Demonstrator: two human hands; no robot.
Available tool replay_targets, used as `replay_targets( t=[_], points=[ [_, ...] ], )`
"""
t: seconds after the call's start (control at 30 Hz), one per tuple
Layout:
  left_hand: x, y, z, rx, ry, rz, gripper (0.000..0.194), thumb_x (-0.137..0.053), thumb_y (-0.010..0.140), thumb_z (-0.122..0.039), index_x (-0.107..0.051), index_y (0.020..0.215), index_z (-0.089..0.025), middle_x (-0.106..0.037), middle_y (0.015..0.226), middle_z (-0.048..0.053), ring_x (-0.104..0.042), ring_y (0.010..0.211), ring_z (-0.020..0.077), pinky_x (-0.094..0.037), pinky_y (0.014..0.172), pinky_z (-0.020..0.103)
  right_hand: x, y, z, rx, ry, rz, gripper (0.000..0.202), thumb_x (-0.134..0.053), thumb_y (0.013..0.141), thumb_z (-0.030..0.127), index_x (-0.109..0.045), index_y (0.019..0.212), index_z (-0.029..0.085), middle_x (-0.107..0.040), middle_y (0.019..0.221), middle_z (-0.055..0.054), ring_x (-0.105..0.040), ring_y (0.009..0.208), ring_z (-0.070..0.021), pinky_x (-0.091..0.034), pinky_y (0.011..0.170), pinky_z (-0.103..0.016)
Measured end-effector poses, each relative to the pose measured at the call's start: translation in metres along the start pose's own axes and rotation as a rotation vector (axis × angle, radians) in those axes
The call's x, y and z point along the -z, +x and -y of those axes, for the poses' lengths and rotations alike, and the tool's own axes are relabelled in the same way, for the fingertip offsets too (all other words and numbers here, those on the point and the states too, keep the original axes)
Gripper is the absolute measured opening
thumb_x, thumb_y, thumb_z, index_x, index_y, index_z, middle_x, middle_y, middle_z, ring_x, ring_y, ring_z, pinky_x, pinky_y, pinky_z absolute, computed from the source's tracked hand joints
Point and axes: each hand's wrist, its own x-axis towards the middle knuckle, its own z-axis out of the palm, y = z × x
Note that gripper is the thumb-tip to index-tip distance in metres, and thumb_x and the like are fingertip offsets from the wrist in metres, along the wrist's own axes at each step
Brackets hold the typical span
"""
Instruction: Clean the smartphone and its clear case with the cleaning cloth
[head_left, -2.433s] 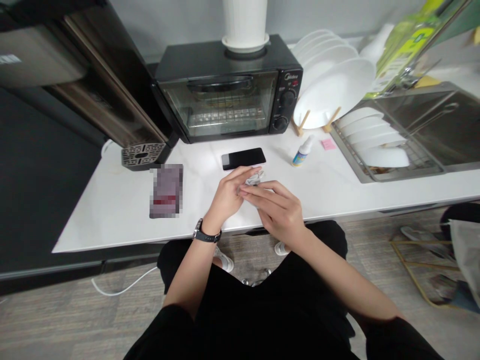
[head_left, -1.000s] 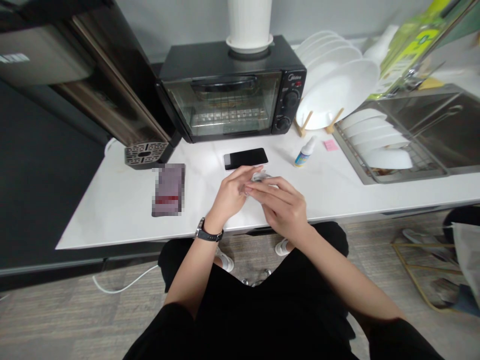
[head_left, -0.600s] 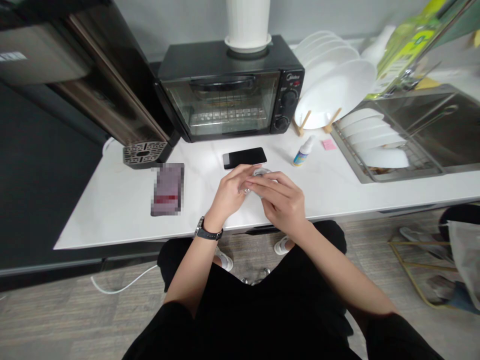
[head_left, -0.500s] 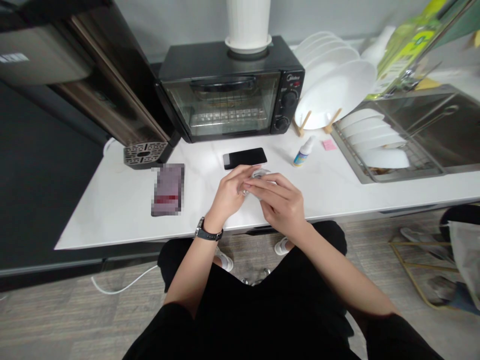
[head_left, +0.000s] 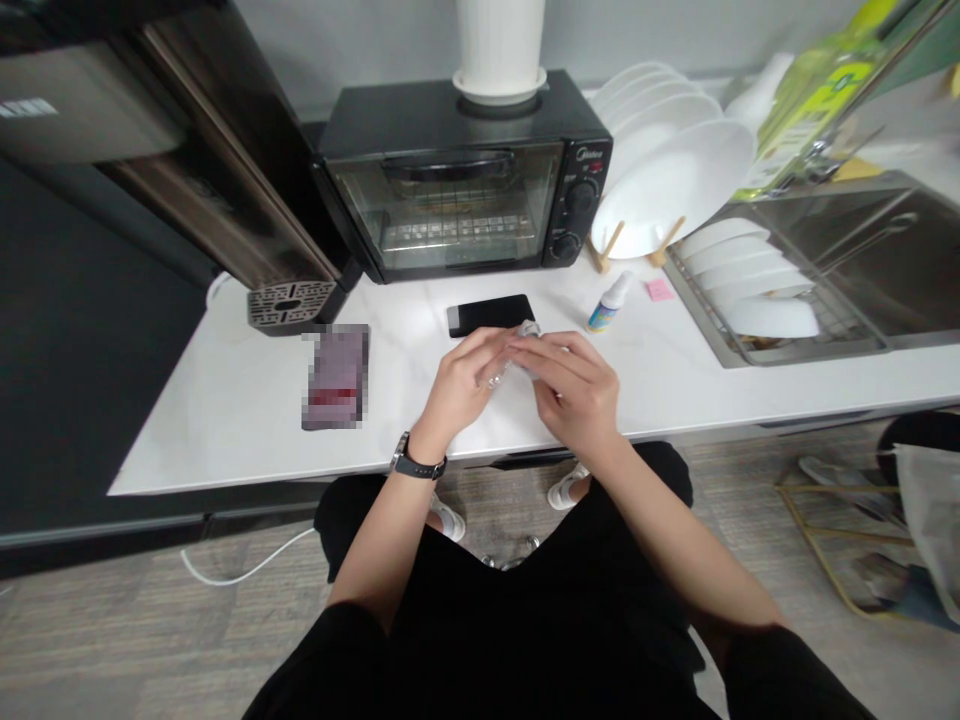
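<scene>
Close together above the counter, my left hand point(head_left: 463, 378) and my right hand point(head_left: 577, 388) both have their fingers closed on a small clear, shiny crumpled thing point(head_left: 495, 375). It looks like thin see-through plastic, but the fingers cover much of it. My right fingertips meet the left fingers at its upper part. Just beyond the hands lies a black phone point(head_left: 487, 315), its near edge partly behind my left fingers. To the right of it stands a small spray bottle point(head_left: 604, 308) with a white cap and a blue label.
A toaster oven point(head_left: 461, 205) stands behind the phone, with a white pot point(head_left: 501, 50) on top. Left are a drinks machine point(head_left: 289, 303) and a blurred-out flat item point(head_left: 335, 375). Right are a pink note point(head_left: 660, 289), racked plates point(head_left: 675, 190) and a sink point(head_left: 892, 330).
My right hand has shifted slightly right, and its fingers have moved up along the clear thing. My left hand stays nearly in place; more of the clear thing shows beside it.
</scene>
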Motion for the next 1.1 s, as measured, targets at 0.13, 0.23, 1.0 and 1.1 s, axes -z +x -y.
replay_targets(
  t=[0.13,0.23,1.0,1.1],
  points=[
    [0.0010,0.0000,0.0000,-0.001,0.003,0.009,0.027,-0.034,0.074,-0.014,-0.041,0.100,-0.020,-0.045,0.101,0.003,-0.043,0.093,0.0129,-0.038,0.080,0.029,-0.0013,-0.0007,-0.0006,0.043,-0.002,0.047,0.041,-0.037,0.070,0.006,-0.042,0.105,0.028,-0.045,0.106,0.006,-0.042,0.094,-0.0183,-0.040,0.082,-0.035],
    [0.0014,-0.0007,0.0009,-0.007,0.002,0.001,0.028,-0.034,0.074,-0.014,-0.040,0.101,-0.020,-0.045,0.101,0.004,-0.043,0.093,0.0129,-0.038,0.081,0.029,-0.0023,-0.0018,0.0010,0.072,-0.003,0.054,0.040,-0.038,0.071,0.007,-0.042,0.105,0.028,-0.047,0.104,0.005,-0.043,0.093,-0.0180,-0.041,0.080,-0.034],
    [-0.0003,-0.0001,0.0001,0.025,-0.025,-0.014,0.033,-0.036,0.073,-0.016,-0.039,0.105,-0.023,-0.047,0.099,0.004,-0.044,0.091,0.0159,-0.038,0.079,0.032,-0.0043,-0.0052,-0.0008,0.030,0.095,0.078,0.039,-0.037,0.072,0.009,-0.041,0.104,0.031,-0.045,0.107,0.006,-0.042,0.094,-0.0141,-0.040,0.082,-0.029],
    [-0.0012,-0.0001,0.0012,0.023,-0.030,-0.018,0.032,-0.036,0.073,-0.016,-0.040,0.105,-0.022,-0.047,0.100,0.005,-0.044,0.091,0.0166,-0.039,0.078,0.033,-0.0027,-0.0031,-0.0059,0.056,0.090,0.080,0.036,-0.037,0.073,0.010,-0.042,0.104,0.028,-0.046,0.106,0.003,-0.041,0.095,-0.0141,-0.040,0.081,-0.031]
  ],
)
